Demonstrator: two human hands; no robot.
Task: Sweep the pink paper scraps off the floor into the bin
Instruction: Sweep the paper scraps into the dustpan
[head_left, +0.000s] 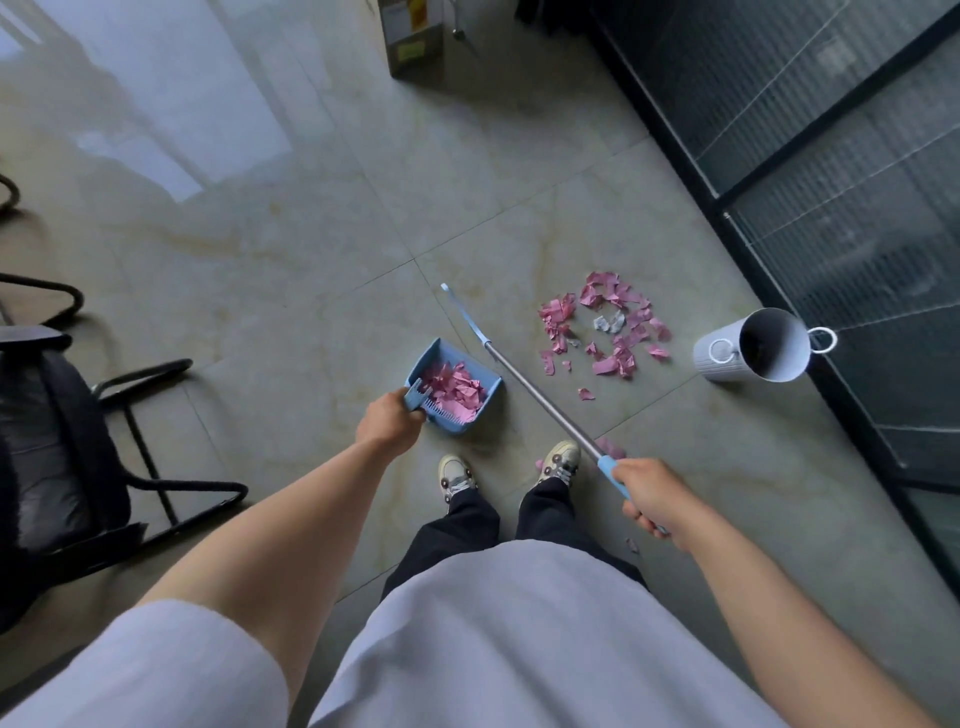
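My left hand (388, 420) grips the handle of a blue dustpan (457, 383) that holds a heap of pink paper scraps. My right hand (650, 494) grips the blue grip of a broom (540, 395) whose metal pole slants up and left to a thin blue head on the floor. A ring-shaped pile of pink scraps (608, 327) with a few white bits lies on the tiles to the right of the broom. A white bin (756, 347) stands just right of the pile, its opening facing me. A few stray scraps lie near my right shoe (561, 460).
A dark glass partition (831, 182) with a black frame runs along the right, close behind the bin. A black chair (78, 441) stands at the left. A cardboard box (415, 36) sits at the far top. My feet stand just below the dustpan.
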